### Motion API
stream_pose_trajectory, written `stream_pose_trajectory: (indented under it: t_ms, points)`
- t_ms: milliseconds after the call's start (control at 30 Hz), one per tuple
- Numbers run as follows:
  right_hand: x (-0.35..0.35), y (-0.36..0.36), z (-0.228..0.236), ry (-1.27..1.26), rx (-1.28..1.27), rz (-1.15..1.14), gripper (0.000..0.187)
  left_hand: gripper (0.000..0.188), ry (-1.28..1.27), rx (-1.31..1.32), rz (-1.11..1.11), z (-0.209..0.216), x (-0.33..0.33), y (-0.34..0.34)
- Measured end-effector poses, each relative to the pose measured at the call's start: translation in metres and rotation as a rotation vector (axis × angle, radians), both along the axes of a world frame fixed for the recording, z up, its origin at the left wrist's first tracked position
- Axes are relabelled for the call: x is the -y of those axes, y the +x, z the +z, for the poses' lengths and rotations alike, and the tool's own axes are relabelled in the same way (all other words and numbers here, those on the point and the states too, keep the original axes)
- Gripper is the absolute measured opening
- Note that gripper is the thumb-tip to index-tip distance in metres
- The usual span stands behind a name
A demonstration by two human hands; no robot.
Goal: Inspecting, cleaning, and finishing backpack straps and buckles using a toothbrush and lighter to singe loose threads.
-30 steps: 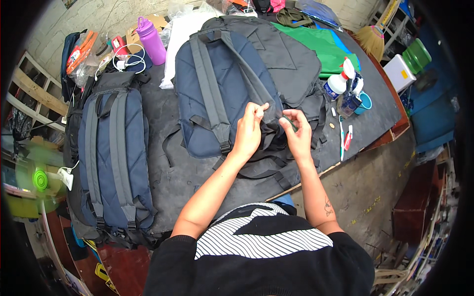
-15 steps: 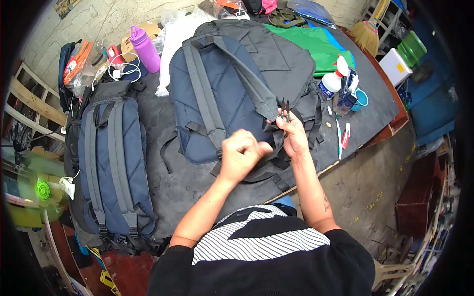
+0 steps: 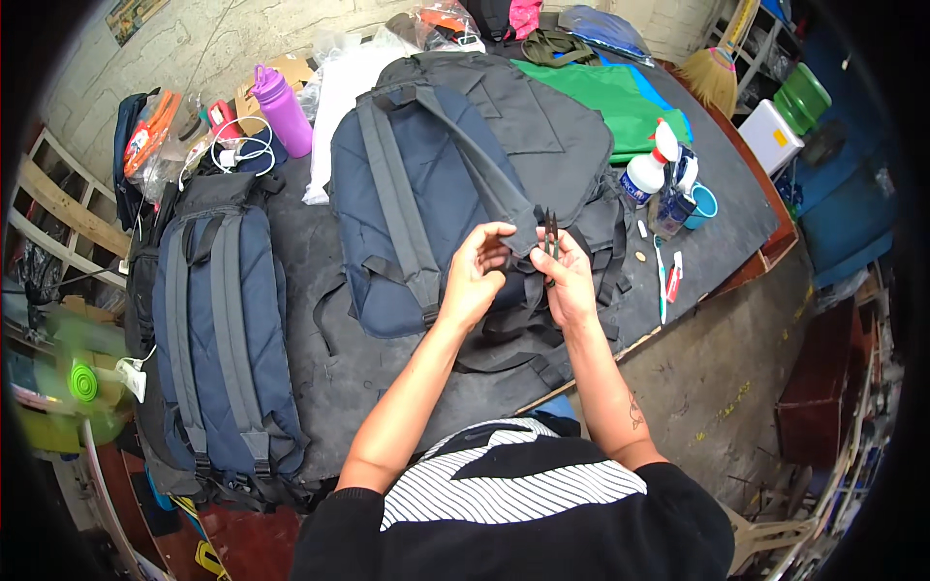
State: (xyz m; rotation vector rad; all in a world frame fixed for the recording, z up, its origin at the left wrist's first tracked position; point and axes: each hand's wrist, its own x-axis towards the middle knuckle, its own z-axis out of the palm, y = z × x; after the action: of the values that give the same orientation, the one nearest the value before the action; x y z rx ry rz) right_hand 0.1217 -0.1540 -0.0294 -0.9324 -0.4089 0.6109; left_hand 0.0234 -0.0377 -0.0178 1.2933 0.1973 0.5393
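A navy backpack with grey shoulder straps lies on the table, its strap side up. One shoulder strap is raised, its lower end between my hands. Small dark thread snips point away from me in my right hand, whose thumb and fingers also sit against the strap's end. Just left of it, my left hand has its fingers curved and parted from the thumb, with the index fingertip by the strap's edge. Whether it touches the strap is hard to see. Black webbing hangs beneath my hands.
A second navy backpack lies at the left. A dark grey bag sits behind the first. At the right stand a spray bottle and blue cup, with a toothbrush nearer. A purple bottle stands far left.
My left hand has moved away from me, from the backpack's near edge to the strap end, and its fingers have parted. My right hand still has the snips, slightly lower and further left.
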Motion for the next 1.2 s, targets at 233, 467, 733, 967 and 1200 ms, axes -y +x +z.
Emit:
stream_pose_trajectory:
  t_ms: [233,467,733,967,1200]
  points:
    - [-0.001,-0.006,0.0,-0.028,0.002,-0.018,0.028,0.023,1.158,0.08,0.561,0.015,0.01,-0.005]
    - [-0.002,-0.002,0.003,0.063,-0.045,-0.033,0.032,0.027,0.674,0.034,0.52,-0.01,0.007,-0.019]
    - [0.007,-0.035,0.017,-0.167,0.596,0.017,0.025,0.05,0.217,-0.286,0.283,0.004,-0.007,0.019]
    - [0.068,0.049,-0.034,-0.681,0.799,-0.805,0.036,0.027,-0.348,0.055,0.039,0.015,-0.032,0.006]
    - [0.139,0.12,-0.057,-1.281,0.986,-0.851,0.024,0.045,-0.478,0.041,-0.207,-0.005,-0.045,0.002]
